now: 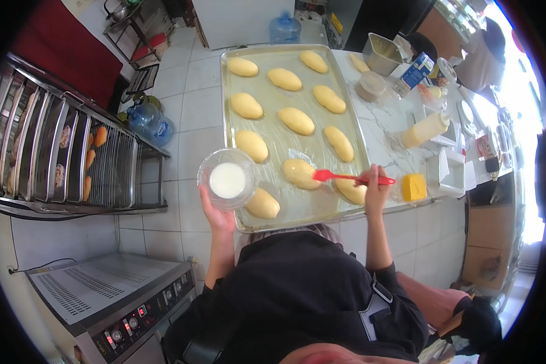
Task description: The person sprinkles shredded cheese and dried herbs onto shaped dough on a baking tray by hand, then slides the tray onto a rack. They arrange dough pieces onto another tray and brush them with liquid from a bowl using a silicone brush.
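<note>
**A:** State the condition of each hand.

**B:** Right hand (375, 187): fingers wrapped about the handle of a slim red brush (340, 176). Left hand (217, 213): curved around the lower side of a clear round plastic bowl (210, 162) containing white liquid (227, 181). Fingers beneath the bowl are hidden; their spread cannot be told.

**A:** Locate the workpiece.

**B:** Pale yellow oval dough piece (298, 174), lower centre of the frame, on a large rectangular metal tray (309, 212). Long axis: upper left to lower right, at a shallow slope.

**A:** Specify its bearing from the hands.

**B:** It lies left of the right hand and slightly higher in the frame. The right hand is the nearer; the brush bridges the gap, its head at the piece's right end. The handle crosses above a second oval dough piece (349, 193), partly covered. The bowl appears over the tray's left edge.
</note>
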Available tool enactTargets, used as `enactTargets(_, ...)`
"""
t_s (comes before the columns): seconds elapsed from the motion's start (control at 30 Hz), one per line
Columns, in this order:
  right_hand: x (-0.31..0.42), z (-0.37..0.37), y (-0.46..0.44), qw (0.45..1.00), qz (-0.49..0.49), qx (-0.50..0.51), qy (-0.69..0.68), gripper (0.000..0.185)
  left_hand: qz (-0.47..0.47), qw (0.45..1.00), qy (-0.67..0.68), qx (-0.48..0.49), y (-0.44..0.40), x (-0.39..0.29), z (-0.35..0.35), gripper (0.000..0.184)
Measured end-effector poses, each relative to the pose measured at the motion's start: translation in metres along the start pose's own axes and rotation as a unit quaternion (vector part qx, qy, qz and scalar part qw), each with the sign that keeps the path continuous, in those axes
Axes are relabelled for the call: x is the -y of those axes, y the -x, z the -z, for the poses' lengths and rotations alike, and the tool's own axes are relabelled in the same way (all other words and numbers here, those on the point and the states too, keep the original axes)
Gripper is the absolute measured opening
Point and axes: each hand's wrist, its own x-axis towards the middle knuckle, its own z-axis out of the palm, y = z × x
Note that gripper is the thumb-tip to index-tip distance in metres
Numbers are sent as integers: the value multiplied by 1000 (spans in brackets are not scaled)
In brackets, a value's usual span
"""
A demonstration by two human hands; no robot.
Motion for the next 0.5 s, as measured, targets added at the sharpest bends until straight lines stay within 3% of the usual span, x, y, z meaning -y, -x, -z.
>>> enactTargets(0.13, -20, -65, 2, 998, 25, 50, -40, 27, 11, 1000, 4, -3, 3, -2, -5, 55)
enactTargets(0.23, -28, -79, -7, 996, 22, 85, 30, 26, 6, 1000, -6, 1, 4, -4, -6, 56)
enactTargets(0.5, -29, -12, -14, 998, -38, -47, 12, 30, -9, 1000, -15, -11, 11, -5, 10, 57)
